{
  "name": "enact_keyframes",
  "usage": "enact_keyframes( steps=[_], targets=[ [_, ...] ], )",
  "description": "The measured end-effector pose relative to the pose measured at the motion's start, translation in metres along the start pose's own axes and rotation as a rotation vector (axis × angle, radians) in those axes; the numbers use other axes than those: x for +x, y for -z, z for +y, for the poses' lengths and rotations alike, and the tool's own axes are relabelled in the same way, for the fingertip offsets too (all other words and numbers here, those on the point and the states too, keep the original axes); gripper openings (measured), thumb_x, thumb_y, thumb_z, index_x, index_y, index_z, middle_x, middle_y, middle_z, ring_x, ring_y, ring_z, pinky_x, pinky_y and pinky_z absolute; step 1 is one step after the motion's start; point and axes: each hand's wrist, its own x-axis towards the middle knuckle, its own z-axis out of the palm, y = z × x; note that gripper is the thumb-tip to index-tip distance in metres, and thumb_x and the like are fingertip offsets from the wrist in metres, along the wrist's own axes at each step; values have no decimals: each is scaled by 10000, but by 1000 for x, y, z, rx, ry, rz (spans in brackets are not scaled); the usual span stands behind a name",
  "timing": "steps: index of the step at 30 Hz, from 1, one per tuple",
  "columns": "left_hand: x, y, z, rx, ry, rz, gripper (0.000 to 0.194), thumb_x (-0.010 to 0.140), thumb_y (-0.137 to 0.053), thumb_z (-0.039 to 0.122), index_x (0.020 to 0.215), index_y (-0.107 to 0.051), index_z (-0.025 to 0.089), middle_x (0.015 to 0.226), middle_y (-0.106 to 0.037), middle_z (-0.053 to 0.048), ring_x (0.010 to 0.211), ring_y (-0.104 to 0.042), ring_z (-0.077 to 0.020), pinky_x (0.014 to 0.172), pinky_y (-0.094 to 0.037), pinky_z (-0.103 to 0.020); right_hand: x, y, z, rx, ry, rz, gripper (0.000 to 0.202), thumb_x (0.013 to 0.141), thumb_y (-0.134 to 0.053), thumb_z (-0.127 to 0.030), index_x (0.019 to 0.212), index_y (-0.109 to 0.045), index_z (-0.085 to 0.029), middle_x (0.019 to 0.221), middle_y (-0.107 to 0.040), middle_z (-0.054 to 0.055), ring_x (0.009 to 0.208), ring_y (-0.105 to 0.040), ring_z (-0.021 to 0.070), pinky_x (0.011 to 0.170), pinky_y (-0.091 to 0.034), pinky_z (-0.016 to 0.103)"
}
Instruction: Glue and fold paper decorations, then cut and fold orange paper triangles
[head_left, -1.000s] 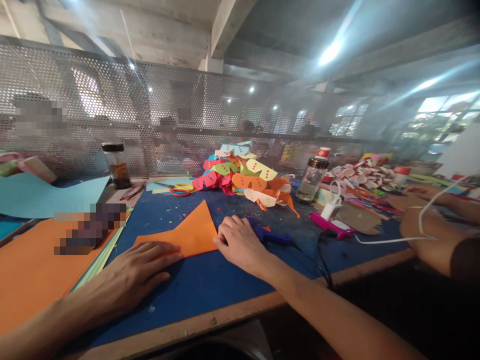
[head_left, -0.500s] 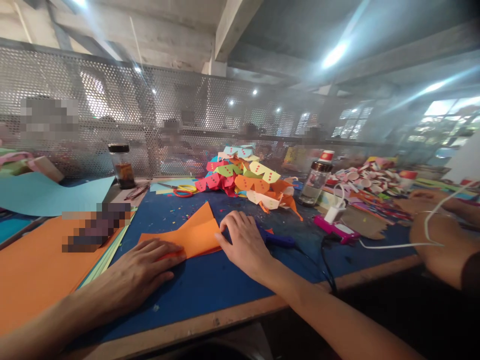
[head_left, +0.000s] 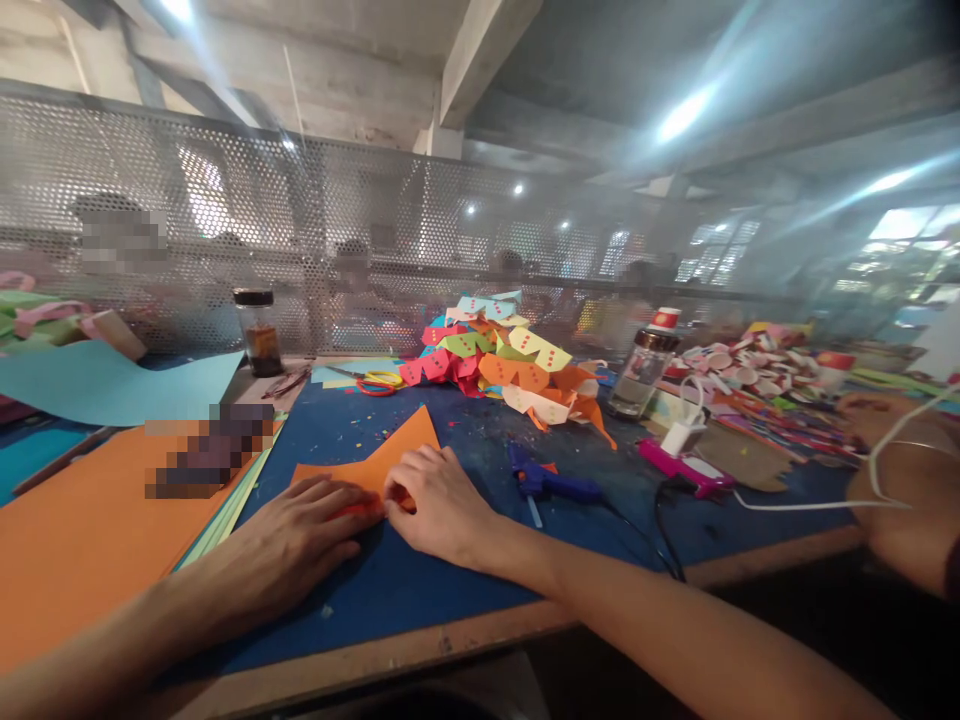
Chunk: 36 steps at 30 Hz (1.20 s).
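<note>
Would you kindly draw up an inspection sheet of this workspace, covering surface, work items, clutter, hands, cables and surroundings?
Surface: blue tabletop, with small coloured scraps.
Work items: folded orange paper, partly covered by the hands.
Clutter: paper pile, scissors, glue gun and dark-lidded jar.
Hands: left hand laid on the paper; right hand curled over it, grip unclear.
Cables: black cord from the glue gun; white cable near a pink power strip.
Surroundings: perforated screen behind; another person's forearm at right.
</note>
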Motion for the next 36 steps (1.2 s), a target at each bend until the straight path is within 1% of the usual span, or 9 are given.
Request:
enact_keyframes(
  steps=[4,9,15,23,28,31,36],
  targets=[
    [0,0,1,-21,3,11,387,1042,-472,298,1426,-515,327,1342,-649,-20,1230,-599,-215,1068,-481,-406,1,0,0,26,-46,-19,29,827,-657,-192,801,-644,-192,879,-689,13,903,-559,189,787,-314,337],
    [-1,0,1,-28,13,2,388,1042,-467,288,1425,-509,332,1353,-640,-16,1245,-590,-213,1083,-474,-422,2,1,-1,39,-58,-33,60,810,-680,-237,810,-640,-191,883,-682,13,905,-560,195,787,-321,335],
    [-1,0,1,-8,20,-15,384,1050,-452,304,1430,-497,336,1367,-629,-18,1258,-580,-213,1087,-473,-431,1,2,-2,65,-76,-61,71,794,-682,-220,827,-625,-191,910,-667,15,933,-554,194,809,-322,327],
    [-1,1,1,-15,10,-1,387,1046,-460,294,1428,-505,340,1368,-635,-9,1259,-583,-211,1088,-475,-419,1,1,-1,68,-94,-77,80,777,-668,-201,835,-612,-197,919,-654,12,938,-541,194,812,-317,329],
    [-1,-1,0,0,10,-6,375,1051,-449,314,1420,-516,320,1368,-635,-20,1268,-578,-209,1091,-474,-414,-2,6,1,70,-121,-93,87,764,-651,-171,830,-599,-194,916,-651,8,925,-534,187,817,-304,336],
    [-1,-1,0,-17,21,10,368,1050,-452,313,1410,-530,314,1357,-641,-26,1256,-587,-208,1089,-479,-406,-4,9,2,69,-139,-101,82,766,-648,-164,817,-590,-191,911,-648,9,919,-526,186,816,-299,336],
    [-1,-1,1,-41,26,16,364,1045,-461,306,1399,-546,316,1360,-642,-30,1255,-593,-213,1086,-487,-410,-10,14,9,56,-172,-104,107,754,-649,-135,816,-584,-192,914,-652,5,923,-520,187,797,-286,333]
  ],
)
